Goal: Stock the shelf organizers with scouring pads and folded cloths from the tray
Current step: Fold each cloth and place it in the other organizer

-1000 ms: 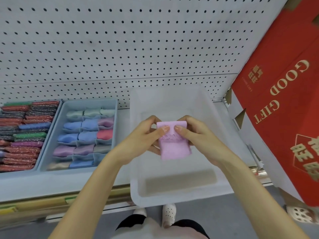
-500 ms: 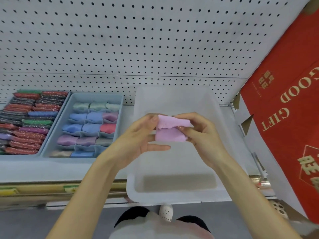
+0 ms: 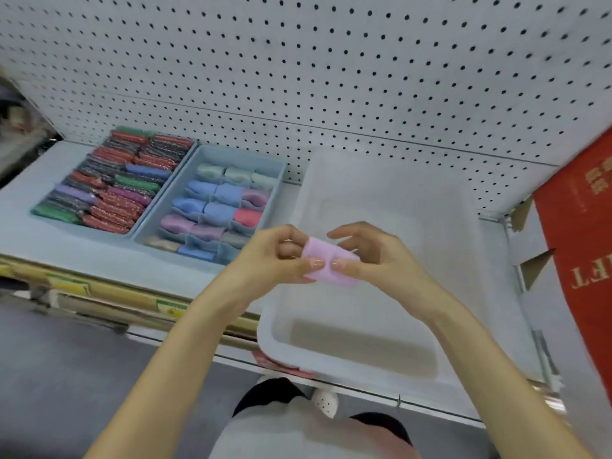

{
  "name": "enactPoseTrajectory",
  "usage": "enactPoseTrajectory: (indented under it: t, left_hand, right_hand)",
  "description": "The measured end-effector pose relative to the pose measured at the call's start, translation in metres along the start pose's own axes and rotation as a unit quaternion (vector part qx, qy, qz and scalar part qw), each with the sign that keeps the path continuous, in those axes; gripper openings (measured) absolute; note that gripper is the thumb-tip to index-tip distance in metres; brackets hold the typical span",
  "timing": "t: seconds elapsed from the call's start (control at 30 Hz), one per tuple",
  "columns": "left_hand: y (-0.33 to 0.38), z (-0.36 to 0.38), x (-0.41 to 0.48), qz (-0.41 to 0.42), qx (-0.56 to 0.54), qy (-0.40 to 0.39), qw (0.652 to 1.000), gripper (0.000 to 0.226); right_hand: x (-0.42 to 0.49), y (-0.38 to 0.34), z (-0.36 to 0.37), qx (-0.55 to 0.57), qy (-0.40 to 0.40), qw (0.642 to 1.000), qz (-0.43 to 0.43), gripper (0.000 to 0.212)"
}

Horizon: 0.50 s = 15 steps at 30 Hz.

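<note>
Both hands pinch the small folded pink cloth over the translucent white plastic tray. The left hand and the right hand each have a thumb on top and curled fingers behind. Its long axis runs hand to hand. The pale blue divided plastic organizer lies to the left, nearer the left hand; its near-right cell looks free, though the view is blurred.
</note>
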<state>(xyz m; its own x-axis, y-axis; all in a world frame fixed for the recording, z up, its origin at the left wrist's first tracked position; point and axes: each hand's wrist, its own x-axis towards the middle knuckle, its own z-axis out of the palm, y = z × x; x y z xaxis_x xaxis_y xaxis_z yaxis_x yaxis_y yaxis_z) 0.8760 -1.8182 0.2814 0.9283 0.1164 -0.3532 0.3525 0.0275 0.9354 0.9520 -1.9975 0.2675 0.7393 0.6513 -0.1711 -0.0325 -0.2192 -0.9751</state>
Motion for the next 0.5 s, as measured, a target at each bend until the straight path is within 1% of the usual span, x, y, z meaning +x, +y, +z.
enactPoseTrajectory:
  t: [0.07,0.17,0.27,0.33,0.4,0.43,0.5]
  left_hand:
    - [-0.006,-0.009,-0.005,0.009,0.020,0.015,1.000,0.023]
    - [-0.013,-0.024,-0.008,0.013,0.021,0.040,0.999,0.016]
    - [-0.020,-0.042,-0.007,0.028,0.027,0.068,0.997,0.015]
    - [-0.024,-0.057,-0.005,0.045,0.027,0.078,0.996,0.014]
    - [-0.026,-0.077,-0.001,0.060,0.027,0.093,0.994,0.012]
    - [-0.029,-0.090,0.002,0.065,0.027,0.106,0.992,0.011]
    - [-0.038,-0.126,0.010,0.082,0.033,0.146,0.985,0.014]
  right_hand:
    - [0.007,-0.001,0.008,-0.010,-0.049,0.999,0.009,0.020]
    - [0.018,-0.003,0.021,-0.017,-0.088,0.996,0.030,0.018]
    - [0.032,-0.005,0.040,-0.043,-0.118,0.991,0.050,0.012]
    - [0.042,-0.007,0.055,-0.049,-0.124,0.990,0.052,0.005]
    - [0.056,-0.009,0.070,-0.050,-0.123,0.990,0.047,0.008]
    - [0.065,-0.010,0.078,-0.048,-0.114,0.991,0.050,0.011]
    - [0.086,-0.012,0.092,-0.034,-0.065,0.995,0.066,0.015]
